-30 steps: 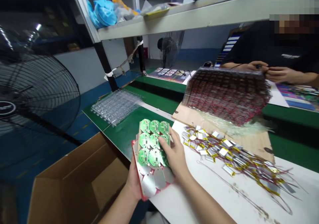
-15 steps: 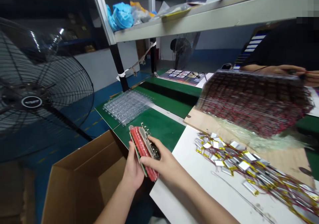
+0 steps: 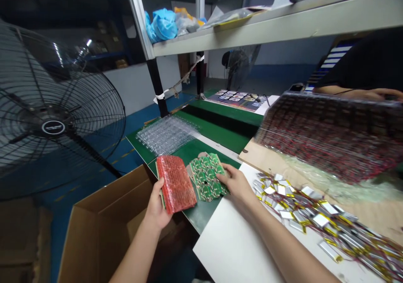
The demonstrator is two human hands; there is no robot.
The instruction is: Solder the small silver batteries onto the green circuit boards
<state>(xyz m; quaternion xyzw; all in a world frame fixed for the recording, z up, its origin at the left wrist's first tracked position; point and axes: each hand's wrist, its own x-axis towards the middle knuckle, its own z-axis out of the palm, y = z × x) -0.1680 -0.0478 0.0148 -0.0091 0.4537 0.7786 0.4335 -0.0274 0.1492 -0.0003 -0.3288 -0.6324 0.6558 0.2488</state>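
Note:
My left hand is closed on the left edge of a red bubble-wrap sheet, with green board edges showing beneath it. My right hand pinches the right side of a green circuit board panel made of several joined small boards. The panel is tilted up beside the red wrap, over the green tabletop. A greyish layer shows behind the panel's left edge; what it is I cannot make out.
Below left stands an open cardboard box. Small silver battery cells with wires lie on the white board. Clear plastic trays, a wrapped stack of trays, a large fan and an overhead shelf surround the bench.
My hands have moved apart. The circuit board panel has come away from the red bubble wrap to the right, and both now face the camera. The view has shifted slightly left.

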